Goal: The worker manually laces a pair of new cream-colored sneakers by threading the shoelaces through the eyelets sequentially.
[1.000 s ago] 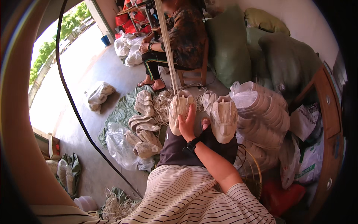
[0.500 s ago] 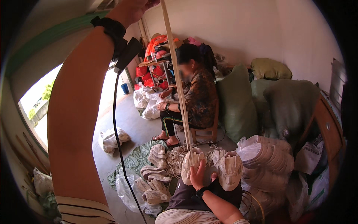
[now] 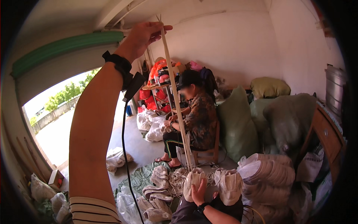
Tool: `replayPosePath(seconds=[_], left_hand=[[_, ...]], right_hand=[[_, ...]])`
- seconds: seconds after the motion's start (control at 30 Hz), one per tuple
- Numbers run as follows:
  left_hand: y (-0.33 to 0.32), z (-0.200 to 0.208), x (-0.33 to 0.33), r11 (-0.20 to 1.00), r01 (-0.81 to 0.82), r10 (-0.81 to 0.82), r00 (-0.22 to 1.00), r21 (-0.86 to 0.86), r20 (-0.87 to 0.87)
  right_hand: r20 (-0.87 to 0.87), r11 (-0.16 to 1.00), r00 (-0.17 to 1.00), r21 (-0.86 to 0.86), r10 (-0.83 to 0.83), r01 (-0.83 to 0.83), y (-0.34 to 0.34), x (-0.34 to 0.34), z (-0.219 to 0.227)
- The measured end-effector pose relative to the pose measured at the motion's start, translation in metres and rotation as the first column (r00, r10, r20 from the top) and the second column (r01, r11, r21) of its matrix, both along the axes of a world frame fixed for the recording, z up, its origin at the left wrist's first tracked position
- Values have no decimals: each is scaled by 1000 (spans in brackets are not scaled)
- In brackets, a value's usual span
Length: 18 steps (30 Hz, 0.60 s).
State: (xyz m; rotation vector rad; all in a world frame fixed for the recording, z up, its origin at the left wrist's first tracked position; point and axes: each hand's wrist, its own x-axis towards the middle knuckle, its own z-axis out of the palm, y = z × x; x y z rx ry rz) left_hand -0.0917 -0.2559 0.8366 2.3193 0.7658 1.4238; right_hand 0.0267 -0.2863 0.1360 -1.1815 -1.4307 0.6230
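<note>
High at the upper left, my left hand [image 3: 146, 37] pinches the top of a pair of long white shoelaces [image 3: 172, 74]. The laces run taut down to a white shoe upper [image 3: 188, 183] on my lap. My right hand [image 3: 198, 191] grips this upper's side, thumb and fingers around it. A second white shoe upper [image 3: 230, 186] lies on my lap just right of that hand. Loose white laces [image 3: 179, 182] are heaped on the floor beyond my knees. Several more uppers [image 3: 158, 194] lie in stacks to the left of them.
A co-worker [image 3: 199, 119] sits ahead on a wooden chair [image 3: 212, 149], hands at a white piece. Large stacks of uppers [image 3: 264, 175] stand at my right, before bulging green sacks [image 3: 236, 123]. A black cable [image 3: 125, 149] hangs from my left wrist. An open shutter doorway [image 3: 59, 112] is at left.
The view has tilted up, so the scene sits lower in the picture and my left hand shows fully. Both hands keep their holds on the laces and the upper.
</note>
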Motion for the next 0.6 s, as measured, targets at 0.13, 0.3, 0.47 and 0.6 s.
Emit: replayPosePath(seconds=[0.13,0.3,0.47,0.6], left_hand=[[-3,-7,-1,1000,-3,3,1000,-16,-6],[-6,-2,-3,1000,2,-2,1000,-13,3],[-9,3,-4,1000,-13,13,1000,-6,-10],[-4,6,-4,1000,8,-8,999,8,-48]], right_hand=[[24,1000,1000,10,-9,9,-5,1,-11],[63,999,998,38,-19,17,-3,1,-12],[-15,1000,1000,-14,-16,16,-7,-2,7],[43,998,998,21,-53,52,-3,-4,-4]])
